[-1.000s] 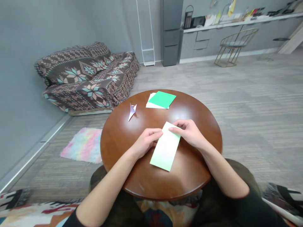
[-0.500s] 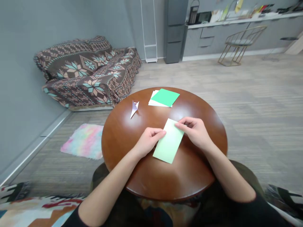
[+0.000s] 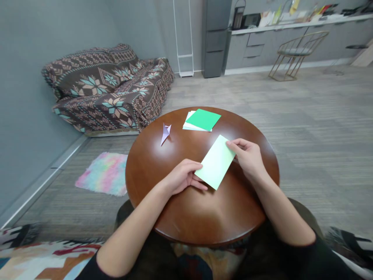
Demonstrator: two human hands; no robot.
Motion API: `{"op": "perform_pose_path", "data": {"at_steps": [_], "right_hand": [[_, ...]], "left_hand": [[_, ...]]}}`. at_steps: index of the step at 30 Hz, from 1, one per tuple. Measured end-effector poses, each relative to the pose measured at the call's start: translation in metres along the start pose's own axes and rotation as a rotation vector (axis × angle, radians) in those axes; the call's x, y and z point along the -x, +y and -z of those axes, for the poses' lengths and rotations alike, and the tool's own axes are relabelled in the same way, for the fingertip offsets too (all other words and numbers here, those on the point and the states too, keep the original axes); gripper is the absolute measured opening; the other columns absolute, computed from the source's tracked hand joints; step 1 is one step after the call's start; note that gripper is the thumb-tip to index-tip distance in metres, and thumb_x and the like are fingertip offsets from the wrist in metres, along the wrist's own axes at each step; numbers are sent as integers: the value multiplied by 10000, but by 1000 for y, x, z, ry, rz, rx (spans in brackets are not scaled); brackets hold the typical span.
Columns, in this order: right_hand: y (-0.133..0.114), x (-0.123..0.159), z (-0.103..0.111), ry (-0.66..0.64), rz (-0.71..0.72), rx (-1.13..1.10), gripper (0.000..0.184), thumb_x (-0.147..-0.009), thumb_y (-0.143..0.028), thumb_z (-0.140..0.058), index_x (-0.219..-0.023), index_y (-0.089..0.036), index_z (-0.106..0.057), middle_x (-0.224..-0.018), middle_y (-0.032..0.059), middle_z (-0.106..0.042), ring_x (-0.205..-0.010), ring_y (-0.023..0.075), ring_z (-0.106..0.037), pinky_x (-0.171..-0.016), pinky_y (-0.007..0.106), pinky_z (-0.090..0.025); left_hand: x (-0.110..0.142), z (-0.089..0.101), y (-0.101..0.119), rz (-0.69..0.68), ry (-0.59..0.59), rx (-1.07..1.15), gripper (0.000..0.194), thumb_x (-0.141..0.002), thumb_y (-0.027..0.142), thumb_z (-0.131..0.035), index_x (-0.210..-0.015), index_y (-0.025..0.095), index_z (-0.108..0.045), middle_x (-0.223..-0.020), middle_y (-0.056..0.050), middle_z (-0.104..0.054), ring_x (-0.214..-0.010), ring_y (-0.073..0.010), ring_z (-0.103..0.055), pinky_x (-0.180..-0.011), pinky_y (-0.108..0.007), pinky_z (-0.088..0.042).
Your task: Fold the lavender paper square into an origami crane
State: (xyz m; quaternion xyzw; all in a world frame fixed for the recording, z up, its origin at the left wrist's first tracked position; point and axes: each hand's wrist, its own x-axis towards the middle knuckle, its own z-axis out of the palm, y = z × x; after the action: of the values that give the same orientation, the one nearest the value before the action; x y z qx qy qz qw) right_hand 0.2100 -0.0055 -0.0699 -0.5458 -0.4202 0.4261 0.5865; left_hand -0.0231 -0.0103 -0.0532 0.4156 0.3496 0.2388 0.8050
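A pale green rectangular sheet of paper is held above the round brown table, tilted with its far end to the right. My left hand pinches its near-left edge between the thumb and fingers, with other fingers stretched beneath. My right hand grips the right edge near the far corner, thumb on top and fingers partly hidden behind the paper. Farther back lies a green square sheet on top of several white sheets. A small folded purple-and-white paper piece stands to the left.
A sofa with a patterned cover stands at the far left, near a fluffy pastel mat. Behind are a grey fridge, a kitchen counter and a gold wire chair. My legs are under the table's near edge.
The pale green paper has turned clockwise and shifted right and away from me. My right hand has moved slightly right with it; my left hand has slid to its near-left corner.
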Motion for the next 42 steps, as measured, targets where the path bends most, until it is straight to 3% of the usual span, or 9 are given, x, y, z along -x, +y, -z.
{"op": "perform_pose_path", "data": {"at_steps": [4, 7, 10, 12, 16, 20, 26, 34, 42], "right_hand": [[1, -3, 1, 36, 13, 25, 321, -732, -497, -832, -731, -205, -701, -655, 12, -672, -576, 166, -587, -540, 297, -487], [0, -2, 3, 41, 32, 22, 316, -735, -494, -833, -731, -209, -697, -682, 19, -683, -611, 181, -609, -585, 316, -511], [-4, 2, 2, -130, 49, 27, 272, -746, -455, -839, -777, -214, -716, -772, 27, -733, -714, 205, -663, -683, 329, -538], [-7, 6, 0, -306, 54, 48, 260, -772, -422, -830, -920, -221, -759, -933, 40, -780, -857, 235, -699, -787, 348, -550], [-9, 11, -2, -390, 2, 49, 313, -798, -421, -812, -1040, -224, -788, -1049, 53, -798, -941, 278, -714, -828, 383, -559], [-6, 11, 2, -325, -56, 38, 324, -750, -425, -850, -1000, -224, -805, -952, 52, -799, -802, 253, -695, -659, 335, -535], [-3, 15, 11, -321, -74, 77, 263, -751, -436, -844, -770, -190, -752, -649, -5, -683, -567, 140, -545, -516, 254, -371], [-2, 15, 19, -252, -27, 147, 289, -760, -454, -838, -806, -176, -775, -694, 18, -697, -630, 154, -569, -556, 263, -385], [-1, 15, 23, -260, -45, 212, 327, -780, -482, -813, -864, -166, -806, -745, 44, -719, -685, 177, -581, -581, 272, -403]], "left_hand": [[-1, 0, -2, -45, 59, -83, 300, -814, 371, -730, -856, 78, -776, -844, -151, -775, -723, -230, -737, -664, -358, -641], [-4, 3, -4, -255, 295, -246, 339, -829, 445, -734, -874, 112, -780, -880, -105, -777, -787, -214, -725, -720, -325, -615], [-6, 8, -2, -515, 578, -454, 315, -861, 450, -707, -855, 140, -760, -881, -63, -770, -808, -200, -700, -739, -288, -567], [-6, 10, 0, -604, 641, -560, 292, -884, 429, -687, -846, 145, -746, -869, -52, -764, -806, -192, -689, -737, -272, -540], [-5, 13, 2, -628, 630, -545, 268, -874, 415, -703, -838, 150, -722, -838, -43, -757, -778, -181, -684, -708, -257, -520], [-5, 16, 1, -614, 661, -419, 253, -819, 402, -763, -868, 159, -716, -808, -40, -763, -734, -177, -692, -695, -263, -522], [0, 11, 1, -651, 709, -542, 236, -809, 372, -781, -894, 153, -762, -856, -64, -790, -828, -219, -739, -738, -274, -543], [-5, 15, -3, -471, 602, -167, 392, -664, 421, -906, -904, 135, -784, -878, -97, -807, -774, -236, -748, -732, -330, -597], [-4, 12, -2, -450, 571, -93, 402, -641, 425, -924, -894, 133, -812, -894, -102, -803, -781, -236, -747, -728, -350, -621]]}}
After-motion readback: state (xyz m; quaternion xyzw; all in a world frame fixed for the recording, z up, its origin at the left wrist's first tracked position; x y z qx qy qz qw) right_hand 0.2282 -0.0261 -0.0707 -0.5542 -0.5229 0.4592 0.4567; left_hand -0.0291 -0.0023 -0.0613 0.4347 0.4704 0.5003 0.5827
